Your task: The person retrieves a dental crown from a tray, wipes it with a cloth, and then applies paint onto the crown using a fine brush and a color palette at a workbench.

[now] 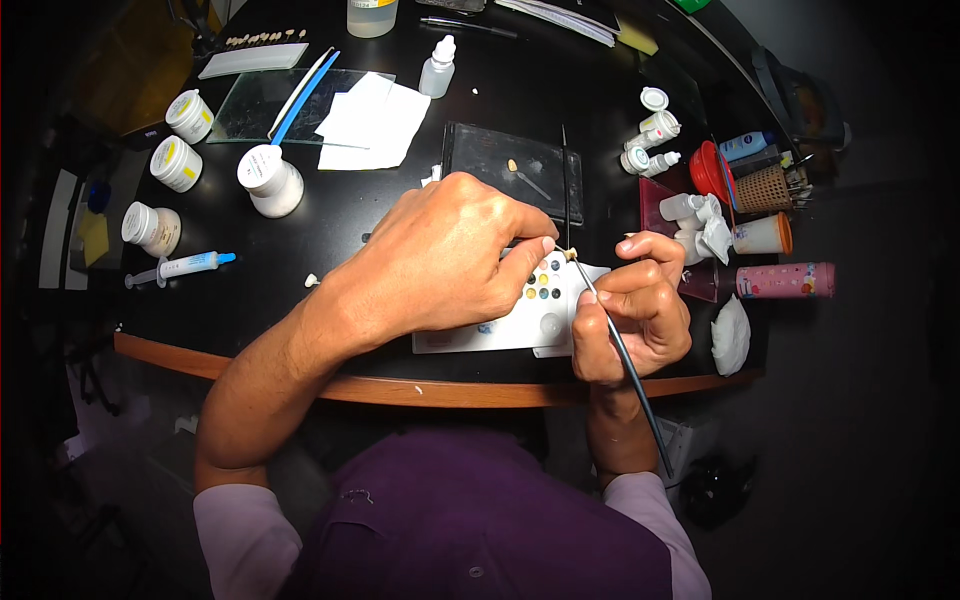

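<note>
My left hand (440, 255) reaches across from the left, its thumb and forefinger pinching a small tooth-coloured dental crown (571, 254). In my right hand (640, 310) is a thin dark-handled brush (632, 372), slanting down toward me. Its tip is at the crown, seemingly touching it. Beneath both hands lies a white palette (455, 338) with several wells of coloured paste. Just beyond is a dark slab (475, 150) bearing a small beige tooth-like piece (512, 165). A thin dark stick (566, 180) crosses the slab's right side.
White jars (272, 185), a syringe (190, 265) and a glass plate (240, 110) with white papers (375, 125) stand or lie left. A dropper bottle (437, 70) is at the back. Small bottles (658, 128), a pink can (785, 281) and a cotton wad (731, 337) line the right.
</note>
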Action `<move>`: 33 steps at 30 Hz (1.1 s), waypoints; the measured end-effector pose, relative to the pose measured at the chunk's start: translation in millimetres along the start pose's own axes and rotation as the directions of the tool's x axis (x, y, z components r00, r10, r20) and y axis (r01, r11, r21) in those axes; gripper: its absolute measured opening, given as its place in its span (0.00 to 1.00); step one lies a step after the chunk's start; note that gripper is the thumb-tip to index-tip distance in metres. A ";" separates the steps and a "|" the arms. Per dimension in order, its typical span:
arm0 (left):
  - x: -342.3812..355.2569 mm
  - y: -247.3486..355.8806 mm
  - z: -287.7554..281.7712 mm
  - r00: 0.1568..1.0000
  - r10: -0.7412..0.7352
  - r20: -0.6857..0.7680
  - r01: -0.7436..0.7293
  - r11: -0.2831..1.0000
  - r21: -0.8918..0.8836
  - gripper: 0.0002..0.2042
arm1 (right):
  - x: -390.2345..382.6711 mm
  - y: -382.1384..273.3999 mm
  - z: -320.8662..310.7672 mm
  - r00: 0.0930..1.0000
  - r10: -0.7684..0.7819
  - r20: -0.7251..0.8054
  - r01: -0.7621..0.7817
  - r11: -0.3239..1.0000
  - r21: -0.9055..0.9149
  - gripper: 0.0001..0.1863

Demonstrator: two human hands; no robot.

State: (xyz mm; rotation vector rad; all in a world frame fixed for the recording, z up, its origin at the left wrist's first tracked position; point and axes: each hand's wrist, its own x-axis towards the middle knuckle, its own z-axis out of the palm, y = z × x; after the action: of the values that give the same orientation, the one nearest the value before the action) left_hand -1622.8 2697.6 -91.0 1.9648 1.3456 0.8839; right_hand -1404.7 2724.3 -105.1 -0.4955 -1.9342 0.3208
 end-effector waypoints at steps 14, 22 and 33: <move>0.9 -9.7 5.9 0.986 -0.007 -0.166 0.028 0.992 0.127 0.12 | -60.4 -7.5 -22.0 0.893 0.437 0.109 -0.451 0.866 0.217 0.08; 1.5 -9.1 6.6 0.985 0.017 -0.169 0.005 0.991 0.130 0.12 | -67.5 -8.1 -22.8 0.839 0.530 0.125 -0.543 0.831 0.117 0.08; 0.8 -10.2 8.0 0.986 0.017 -0.164 0.005 0.991 0.132 0.11 | -67.7 -6.7 -22.2 0.842 0.520 0.145 -0.536 0.836 0.114 0.07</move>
State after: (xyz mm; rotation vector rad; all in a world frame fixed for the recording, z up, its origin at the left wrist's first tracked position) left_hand -1621.8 2700.7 -103.6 2.0329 1.5274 1.0019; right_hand -1361.9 2685.9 -147.8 -0.9309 -1.8281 0.8616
